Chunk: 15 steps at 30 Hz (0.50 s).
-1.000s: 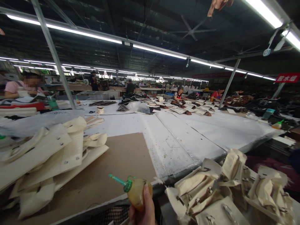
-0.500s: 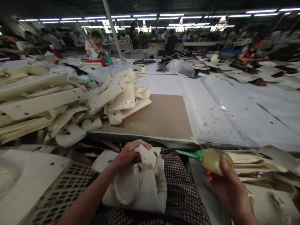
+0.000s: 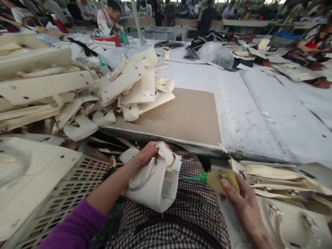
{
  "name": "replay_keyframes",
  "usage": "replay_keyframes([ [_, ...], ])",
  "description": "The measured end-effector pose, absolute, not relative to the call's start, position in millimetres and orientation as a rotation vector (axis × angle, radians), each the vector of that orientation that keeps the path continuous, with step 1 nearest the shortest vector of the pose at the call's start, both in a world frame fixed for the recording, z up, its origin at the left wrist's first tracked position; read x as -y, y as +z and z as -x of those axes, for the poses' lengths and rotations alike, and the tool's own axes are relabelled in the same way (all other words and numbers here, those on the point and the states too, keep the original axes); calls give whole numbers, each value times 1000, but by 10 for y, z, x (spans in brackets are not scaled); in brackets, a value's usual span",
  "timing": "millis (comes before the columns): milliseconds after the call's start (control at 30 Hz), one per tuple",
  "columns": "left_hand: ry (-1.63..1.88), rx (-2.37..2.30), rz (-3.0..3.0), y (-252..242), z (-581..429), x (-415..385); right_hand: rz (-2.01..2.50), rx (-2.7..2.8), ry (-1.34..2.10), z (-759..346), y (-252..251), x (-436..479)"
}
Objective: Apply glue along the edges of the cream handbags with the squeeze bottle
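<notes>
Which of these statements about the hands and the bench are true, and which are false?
1. The right hand holds a yellowish squeeze bottle with a green nozzle. True.
2. The nozzle points away from the person's lap. False: it points left, toward the lap.
3. The left hand grips a cream bag piece lying on the lap. True.
4. The brown board is wholly buried under cream pieces. False: the pile of cream pieces overlaps only its left side.
</notes>
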<state>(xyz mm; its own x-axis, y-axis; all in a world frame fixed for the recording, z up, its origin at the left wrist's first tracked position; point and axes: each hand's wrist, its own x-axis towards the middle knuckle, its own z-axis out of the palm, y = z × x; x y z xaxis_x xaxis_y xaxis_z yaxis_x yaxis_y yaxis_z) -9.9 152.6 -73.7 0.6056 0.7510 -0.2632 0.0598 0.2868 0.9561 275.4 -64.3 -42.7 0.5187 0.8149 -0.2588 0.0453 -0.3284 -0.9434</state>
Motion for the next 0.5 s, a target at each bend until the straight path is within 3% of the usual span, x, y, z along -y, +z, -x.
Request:
replay_keyframes([
  [500, 540, -779, -1090, -833, 80, -1545, 1705, 760, 971, -2688, -403, 125],
])
